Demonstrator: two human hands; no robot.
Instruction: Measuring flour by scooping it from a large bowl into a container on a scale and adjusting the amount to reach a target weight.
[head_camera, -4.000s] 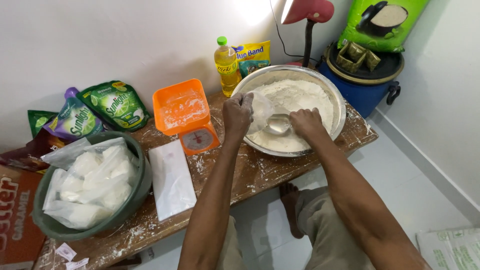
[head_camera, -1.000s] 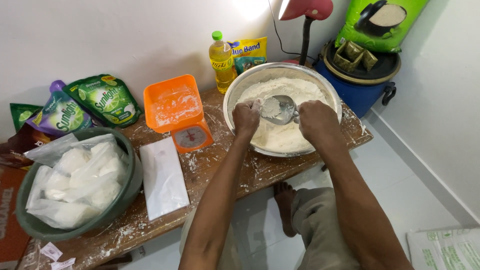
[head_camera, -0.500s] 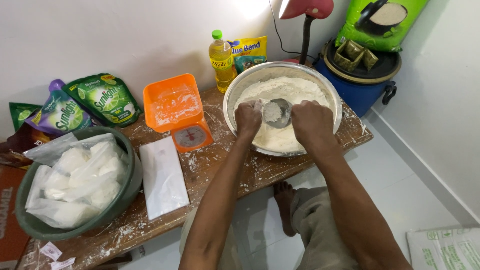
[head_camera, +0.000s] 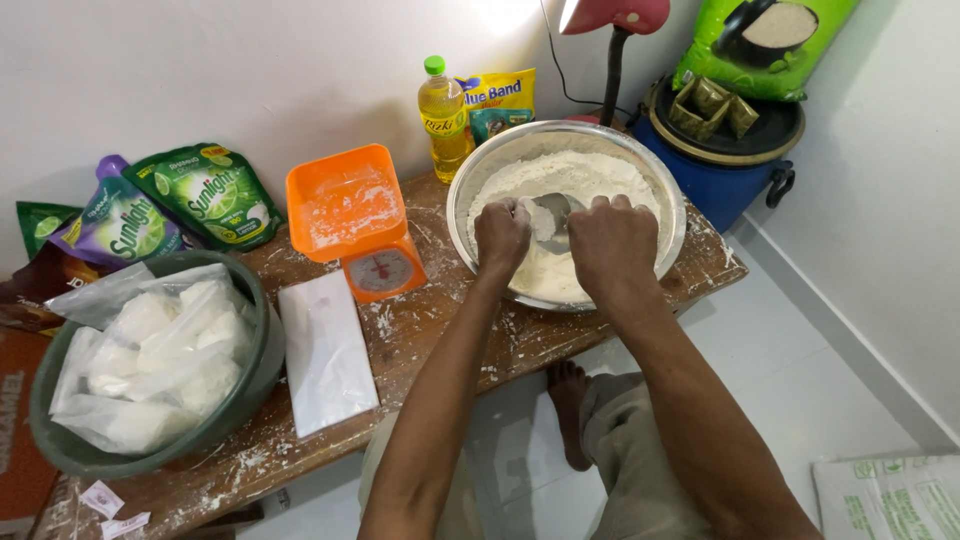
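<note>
Both hands sit lower in the bowl (head_camera: 462, 200) than before. Left hand (head_camera: 502, 233) fists a bag edge; right hand (head_camera: 612, 243) grips the scoop (head_camera: 552, 213), now level over flour (head_camera: 560, 180).

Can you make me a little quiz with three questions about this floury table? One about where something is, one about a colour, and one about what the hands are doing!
1. Where is the round silver metal bowl of white flour?
A. At the right end of the wooden table
B. On the floor
C. Inside the green basin

2. What colour is the plastic kitchen scale with the round dial?
A. Blue
B. Orange
C. Black

3. What are the left hand and the right hand doing?
A. Resting flat on the table
B. Lifting the oil bottle
C. Closed in fists over the flour in the bowl

Answers: 1 A, the bowl sits on the flour-dusted wooden table at its right end. 2 B, the tray and body are bright orange. 3 C, both hands are curled shut above the flour, with a small metal scoop between them.
</note>
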